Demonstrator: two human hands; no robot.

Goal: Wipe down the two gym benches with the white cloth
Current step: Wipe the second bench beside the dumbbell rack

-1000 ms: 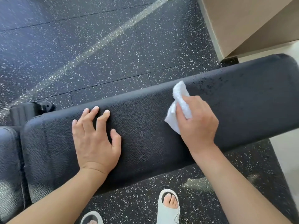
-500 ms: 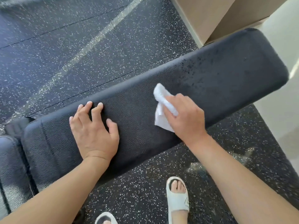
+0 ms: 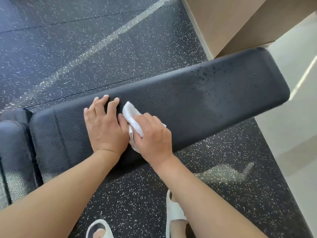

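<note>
While our right hand (image 3: 154, 134) grips the bunched white cloth (image 3: 132, 115) against our left hand (image 3: 104, 124), which lies flat with fingers spread, we see the bench pad (image 3: 214, 100) run long toward the upper right, its speckled end nearer our right hand. Only 1 bench shows; the left pad (image 3: 12, 152) is cut off.

A long black bench pad (image 3: 197, 100) with a pebbled leather-like surface is seen running diagonally, its rounded far end raised toward the upper right. Dark droplet specks are scattered over the pad's far part. A white cloth (image 3: 133, 118), crumpled and folded, is pressed flat on the pad's near half. A second black pad (image 3: 12, 152) is butted against the long pad's left end.
</note>
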